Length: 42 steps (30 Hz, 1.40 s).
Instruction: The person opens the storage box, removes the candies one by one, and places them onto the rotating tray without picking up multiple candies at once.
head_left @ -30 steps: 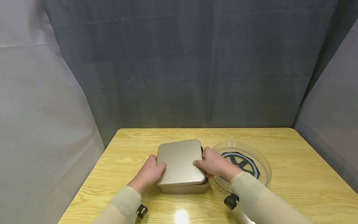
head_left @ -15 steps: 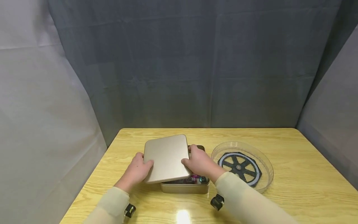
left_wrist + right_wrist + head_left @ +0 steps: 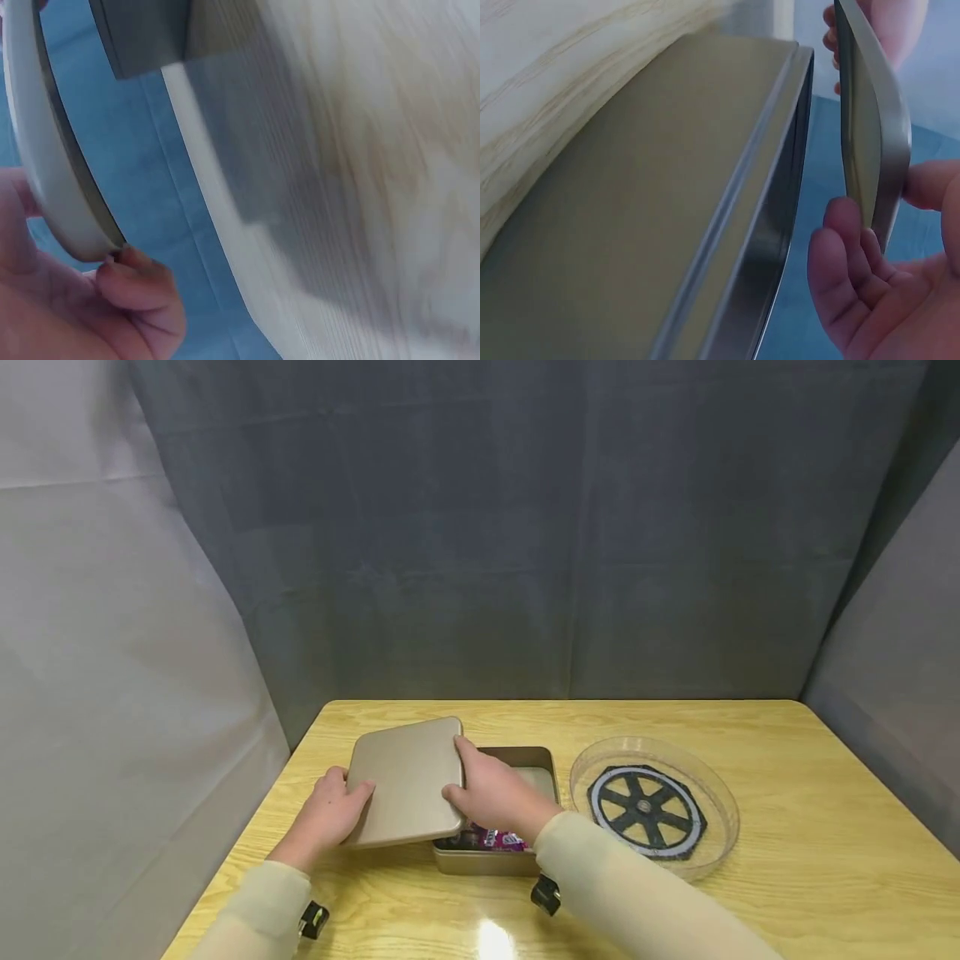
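Observation:
A flat gold-coloured metal tin lid [image 3: 408, 781] with rounded corners is held between both hands, raised and slightly tilted. My left hand [image 3: 324, 814] grips its left edge, thumb on top and fingers curled underneath. On the opposite edge my right hand [image 3: 498, 789] pinches the lid the same way, as the right wrist view also shows. Below and to the right sits the open tin [image 3: 487, 863], partly covered by the lid and right hand. Inside it lie shiny pink and dark wrapped pieces [image 3: 498, 840] near the front; the rest of the contents is hidden.
A round clear plastic tray [image 3: 723, 814] stands right of the tin, with a black and white spoked wheel-like disc [image 3: 643, 807] in it. The wooden table [image 3: 810, 827] ends at grey curtains [image 3: 450, 527] behind and on both sides.
Both hands have lifted the lid off the tin and carried it left, uncovering the tin's right part and the wrapped pieces inside. The tin has stayed about where it was.

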### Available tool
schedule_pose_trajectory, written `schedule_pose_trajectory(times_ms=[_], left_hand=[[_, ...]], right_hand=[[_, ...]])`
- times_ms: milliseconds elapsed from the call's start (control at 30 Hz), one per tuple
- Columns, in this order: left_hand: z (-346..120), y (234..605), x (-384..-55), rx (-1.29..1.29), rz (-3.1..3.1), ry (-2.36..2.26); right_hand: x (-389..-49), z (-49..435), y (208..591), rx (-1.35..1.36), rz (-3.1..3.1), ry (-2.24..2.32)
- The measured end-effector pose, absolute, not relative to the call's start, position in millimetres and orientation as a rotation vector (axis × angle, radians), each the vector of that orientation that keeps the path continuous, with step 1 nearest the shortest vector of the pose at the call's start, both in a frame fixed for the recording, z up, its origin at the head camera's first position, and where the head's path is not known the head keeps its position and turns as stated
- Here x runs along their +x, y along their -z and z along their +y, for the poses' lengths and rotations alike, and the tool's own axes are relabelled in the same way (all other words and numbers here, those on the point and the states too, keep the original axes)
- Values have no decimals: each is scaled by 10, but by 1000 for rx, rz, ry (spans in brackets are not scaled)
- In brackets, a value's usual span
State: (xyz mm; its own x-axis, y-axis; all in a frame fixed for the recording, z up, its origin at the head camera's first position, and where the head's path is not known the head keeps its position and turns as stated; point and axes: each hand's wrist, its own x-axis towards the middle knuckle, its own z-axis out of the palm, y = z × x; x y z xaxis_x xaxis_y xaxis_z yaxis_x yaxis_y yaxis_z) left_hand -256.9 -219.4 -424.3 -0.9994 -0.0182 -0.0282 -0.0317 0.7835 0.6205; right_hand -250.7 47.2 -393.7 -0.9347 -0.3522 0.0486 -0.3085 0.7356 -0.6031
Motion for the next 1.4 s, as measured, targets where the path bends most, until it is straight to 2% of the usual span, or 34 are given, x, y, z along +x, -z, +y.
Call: schedule_pose_trajectory(times_ms=[200, 667, 1400], left_hand=[[-2444, 4226, -2587, -71, 3004, -869], [-2919, 4327, -2653, -139, 3035, -790], [-2882, 4620, -2679, -134, 2951, -701]], right_hand=[[-2508, 186, 3952, -762, 2926, 754], [-2493, -327, 4109, -919, 3010, 282], [-2464, -474, 4340, -869, 2887, -67]])
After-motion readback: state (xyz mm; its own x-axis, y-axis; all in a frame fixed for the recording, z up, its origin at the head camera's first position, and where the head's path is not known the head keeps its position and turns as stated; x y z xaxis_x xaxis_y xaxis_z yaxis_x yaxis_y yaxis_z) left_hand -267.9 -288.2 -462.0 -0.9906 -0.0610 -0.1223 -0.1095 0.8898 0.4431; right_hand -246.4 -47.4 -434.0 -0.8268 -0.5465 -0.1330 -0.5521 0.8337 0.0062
